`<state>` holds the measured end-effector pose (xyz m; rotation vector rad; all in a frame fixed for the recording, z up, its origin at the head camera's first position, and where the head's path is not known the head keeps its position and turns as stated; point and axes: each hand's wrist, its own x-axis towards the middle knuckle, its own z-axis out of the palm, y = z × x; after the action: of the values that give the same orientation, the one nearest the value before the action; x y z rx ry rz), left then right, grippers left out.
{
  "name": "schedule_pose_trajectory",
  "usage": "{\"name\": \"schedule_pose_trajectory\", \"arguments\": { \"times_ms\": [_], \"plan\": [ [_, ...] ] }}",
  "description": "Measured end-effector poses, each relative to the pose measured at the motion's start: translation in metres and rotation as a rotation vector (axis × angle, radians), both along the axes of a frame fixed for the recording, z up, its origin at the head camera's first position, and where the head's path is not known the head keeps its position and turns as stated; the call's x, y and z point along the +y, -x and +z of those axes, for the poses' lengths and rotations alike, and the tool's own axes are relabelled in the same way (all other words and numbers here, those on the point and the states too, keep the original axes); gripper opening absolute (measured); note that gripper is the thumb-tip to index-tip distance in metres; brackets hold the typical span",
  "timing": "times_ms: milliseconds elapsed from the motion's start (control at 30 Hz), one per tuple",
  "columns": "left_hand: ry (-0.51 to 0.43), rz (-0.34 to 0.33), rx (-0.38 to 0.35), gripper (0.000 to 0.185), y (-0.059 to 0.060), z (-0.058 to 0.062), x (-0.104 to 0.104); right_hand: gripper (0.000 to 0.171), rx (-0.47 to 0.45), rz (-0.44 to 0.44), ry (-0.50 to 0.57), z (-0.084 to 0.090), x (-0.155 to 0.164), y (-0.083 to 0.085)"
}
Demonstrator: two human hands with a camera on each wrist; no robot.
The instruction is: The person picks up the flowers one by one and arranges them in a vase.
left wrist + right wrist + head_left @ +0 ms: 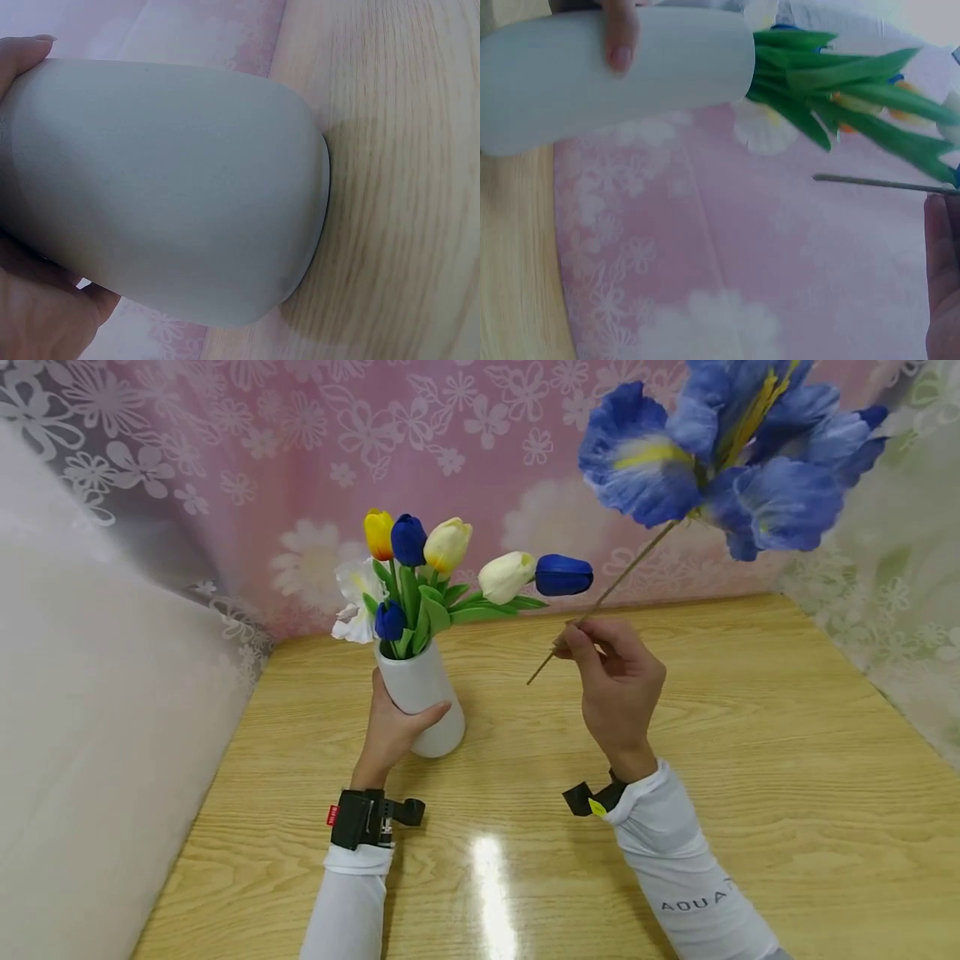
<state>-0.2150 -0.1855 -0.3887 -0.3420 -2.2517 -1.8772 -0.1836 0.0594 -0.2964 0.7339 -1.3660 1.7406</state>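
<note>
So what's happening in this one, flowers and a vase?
A person is at a wooden table. The left hand grips a white vase standing on the table, already filled with artificial tulips in yellow, blue and cream. The right hand pinches the thin stem of a large blue iris, holding it raised and tilted beside the vase, apart from it. The stem is not in the vase.

The matt, smooth white ceramic-looking vase (422,697) stands on a glossy wood-grain table (750,760), the blue iris (735,443) looks like soft fabric, and sheer lace cloth (247,435) hangs along the table's far edge.
</note>
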Motion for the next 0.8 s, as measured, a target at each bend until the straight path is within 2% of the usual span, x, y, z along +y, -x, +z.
{"name": "schedule_pose_trajectory", "arguments": {
  "times_ms": [200,300,433,533,667,800],
  "plan": [
    [0.001,0.000,-0.006,0.086,-0.001,-0.001,-0.001,0.008,0.004,0.041,-0.056,0.010,-0.017,0.003],
    [-0.002,0.000,-0.008,0.086,-0.001,-0.002,-0.002,0.011,0.004,0.039,-0.085,0.012,-0.027,0.015],
    [0.001,0.003,-0.005,0.086,-0.001,-0.002,-0.002,0.016,0.039,-0.008,-0.185,0.015,-0.040,0.037],
    [0.008,0.005,-0.003,0.086,-0.001,-0.002,-0.002,0.015,0.058,-0.032,-0.234,0.028,-0.049,0.038],
    [0.007,0.002,0.003,0.086,0.001,-0.002,-0.001,0.013,0.013,-0.016,-0.243,0.040,-0.057,0.034],
    [0.002,-0.002,0.006,0.086,0.002,-0.002,-0.001,0.015,-0.052,-0.006,-0.244,0.040,-0.062,0.036]
  ]
}}
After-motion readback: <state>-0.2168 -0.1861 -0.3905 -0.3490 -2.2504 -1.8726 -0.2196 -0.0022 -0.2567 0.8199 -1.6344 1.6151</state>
